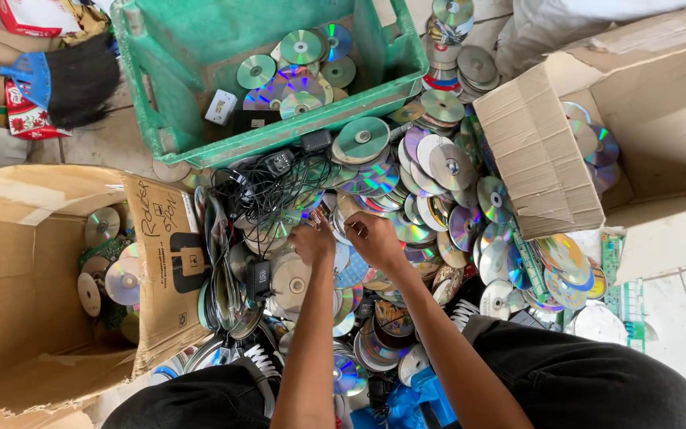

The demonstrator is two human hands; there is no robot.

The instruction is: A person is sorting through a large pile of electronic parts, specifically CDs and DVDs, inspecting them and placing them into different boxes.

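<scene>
Two bare hands dig into a heap of shiny silver compact discs (406, 206) spread on the floor.

The left hand (314, 241) and right hand (372, 236) sit side by side at the centre, fingers curled down into the discs; whether either pinches one cannot be told. A tangle of black cables with adapters (267, 187) lies at ten o'clock from the left hand, just beside it. The green plastic crate (144, 95), discs inside, stands at twelve o'clock. An open brown cardboard box (17, 262) holding discs lies at nine o'clock, another cardboard box (541, 151) at two o'clock. A black-bristled brush with a blue handle (73, 79) rests at eleven o'clock, well apart.
</scene>
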